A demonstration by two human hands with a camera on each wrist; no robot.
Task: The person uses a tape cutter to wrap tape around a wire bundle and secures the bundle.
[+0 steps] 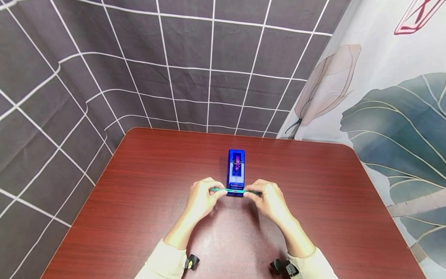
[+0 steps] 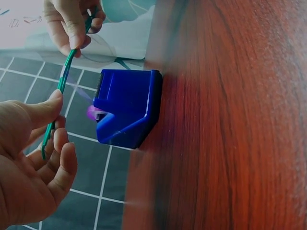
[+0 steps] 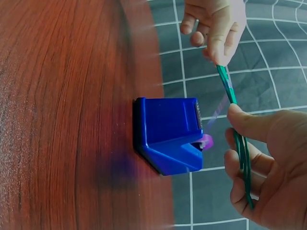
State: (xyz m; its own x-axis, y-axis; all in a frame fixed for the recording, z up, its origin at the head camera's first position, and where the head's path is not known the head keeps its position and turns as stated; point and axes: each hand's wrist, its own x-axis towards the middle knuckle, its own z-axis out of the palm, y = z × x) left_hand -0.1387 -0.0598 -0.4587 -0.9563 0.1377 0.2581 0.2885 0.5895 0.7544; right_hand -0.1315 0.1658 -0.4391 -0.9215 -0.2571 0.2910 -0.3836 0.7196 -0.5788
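A blue tape dispenser [image 1: 237, 152] stands on the table with a purple tape roll [image 1: 237, 163] inside it. Across its near end, both hands hold a bundle of thin green strands [image 1: 235, 191] stretched sideways between them. My left hand [image 1: 202, 197] pinches one end between thumb and fingers; my right hand [image 1: 270, 197] pinches the other. In the right wrist view a translucent purple strip of tape [image 3: 218, 112] runs from the roll up to the middle of the bundle [image 3: 225, 84]. The loose ends of the strands lie over the curled fingers of each hand.
The red-brown wooden table [image 1: 156, 162] reaches out on every side of the dispenser. Behind it hangs a dark grey curtain [image 1: 188, 46] with white grid lines. A white curtain with a leaf print [image 1: 393, 112] hangs at the right edge.
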